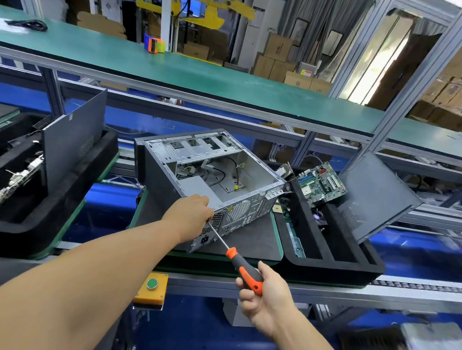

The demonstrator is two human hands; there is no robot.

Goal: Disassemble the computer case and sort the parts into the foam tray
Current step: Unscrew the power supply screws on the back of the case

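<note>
Right hand [261, 294] wrapped around orange-and-black screwdriver [241, 265], shaft angled up-left, tip at rear panel of computer case [213, 179]. Left hand [194, 213] curled at case's rear edge, grip unclear. Case open-side up on mat, long axis running up-left, beside foam tray [328, 259].

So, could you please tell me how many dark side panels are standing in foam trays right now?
2. One side panel stands in the left foam tray; the other side panel leans in the right foam tray. More may be hidden.
</note>
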